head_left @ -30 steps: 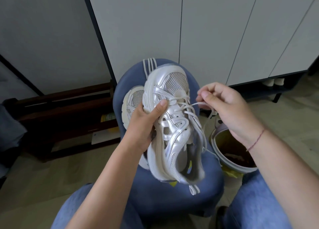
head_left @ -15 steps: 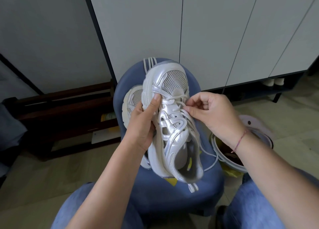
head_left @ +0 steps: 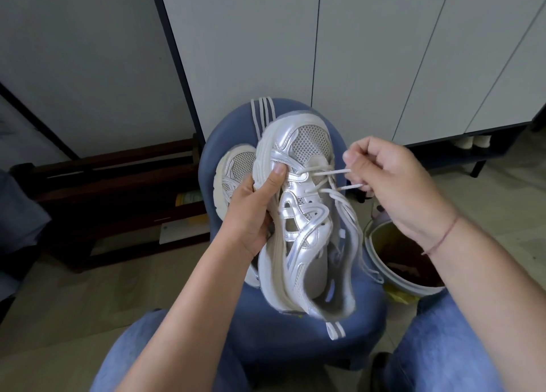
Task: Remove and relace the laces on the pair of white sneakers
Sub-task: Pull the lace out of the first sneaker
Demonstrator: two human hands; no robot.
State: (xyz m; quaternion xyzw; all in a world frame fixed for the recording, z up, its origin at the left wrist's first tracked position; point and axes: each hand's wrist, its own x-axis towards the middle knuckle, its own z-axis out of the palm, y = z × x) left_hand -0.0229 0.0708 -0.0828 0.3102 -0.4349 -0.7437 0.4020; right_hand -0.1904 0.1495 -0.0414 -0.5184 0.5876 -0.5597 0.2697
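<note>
A white and silver sneaker (head_left: 301,214) is held up over a blue stool (head_left: 310,332), toe pointing away from me. My left hand (head_left: 254,211) grips its left side, thumb pressed on the upper near the toe. My right hand (head_left: 384,181) pinches the white lace (head_left: 334,173) just right of the front eyelets, and two strands run taut from the shoe to my fingers. More lace hangs loose down the right side. The second sneaker (head_left: 233,173) lies on the stool behind my left hand, mostly hidden.
White cabinet doors (head_left: 369,51) stand behind the stool. A round bin (head_left: 404,258) with dark contents sits on the floor at the right. A dark wooden rack (head_left: 112,199) is at the left. My knees in blue jeans frame the bottom.
My right hand went in to the front eyelets, took the lace and has drawn it out to the right. The left hand keeps its hold, its thumb shifted slightly toward the toe.
</note>
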